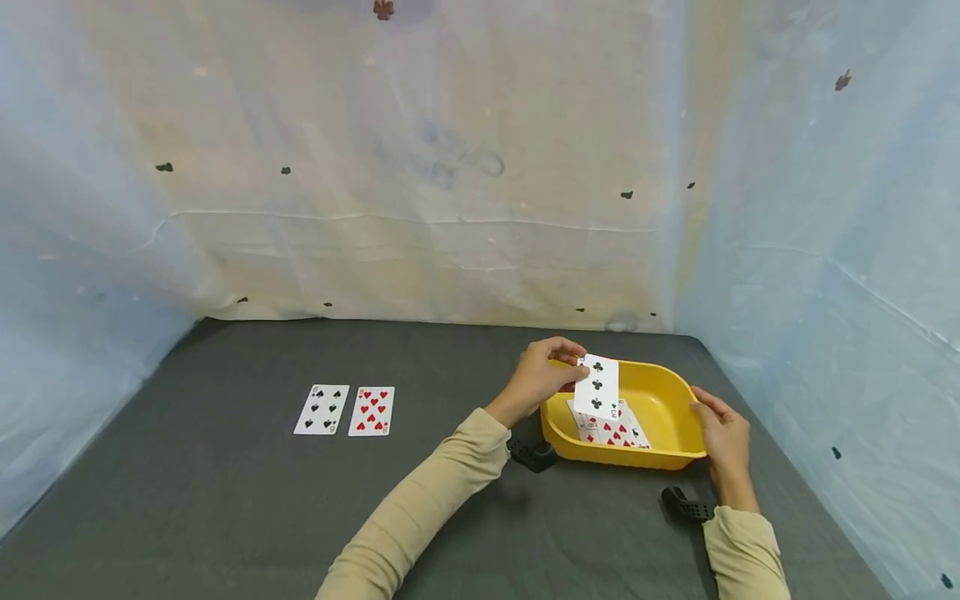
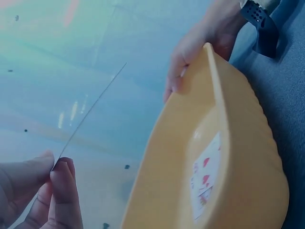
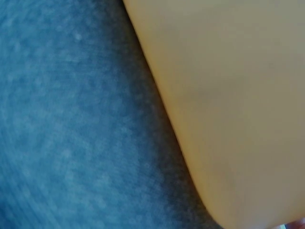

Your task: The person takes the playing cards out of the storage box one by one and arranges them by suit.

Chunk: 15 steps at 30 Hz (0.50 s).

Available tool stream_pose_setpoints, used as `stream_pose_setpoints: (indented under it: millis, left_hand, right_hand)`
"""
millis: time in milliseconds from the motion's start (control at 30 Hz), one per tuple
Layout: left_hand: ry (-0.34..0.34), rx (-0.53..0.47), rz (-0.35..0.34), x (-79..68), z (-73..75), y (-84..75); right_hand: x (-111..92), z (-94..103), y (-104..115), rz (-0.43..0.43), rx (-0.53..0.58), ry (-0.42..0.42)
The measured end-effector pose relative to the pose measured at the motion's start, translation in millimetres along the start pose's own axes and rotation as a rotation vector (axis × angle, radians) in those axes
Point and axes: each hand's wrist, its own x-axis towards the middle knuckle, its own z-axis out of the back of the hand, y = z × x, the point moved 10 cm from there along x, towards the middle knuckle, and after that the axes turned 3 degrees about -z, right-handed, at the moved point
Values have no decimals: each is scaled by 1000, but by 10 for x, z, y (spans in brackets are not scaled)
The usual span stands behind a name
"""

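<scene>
Card (image 1: 597, 392) hung over the tray (image 1: 667, 410), pinched in the left hand (image 1: 538, 377); the right hand (image 1: 726, 437) clamped the tray's rim; other cards (image 1: 617, 432) lay inside, overlapping.

The yellow tray (image 1: 663, 412) looks like smooth moulded plastic with a soft sheen, and the playing cards (image 1: 371, 411) like thin, smooth paper. The dark table cover (image 1: 247, 500) is matt, slightly rough cloth; the sleeves (image 1: 423, 504) are matt cloth too. The wall sheeting (image 1: 450, 275) seems creased plastic with glossy glints, the wrist straps (image 1: 532, 456) perforated rubber or plastic.
</scene>
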Motion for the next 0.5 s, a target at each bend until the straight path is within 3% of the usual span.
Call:
stream_pose_setpoints:
  millis: [500]
  left_hand:
    - [4, -57, 11, -157, 464, -93]
  right_hand:
    - [6, -11, -3, 4, -18, 5]
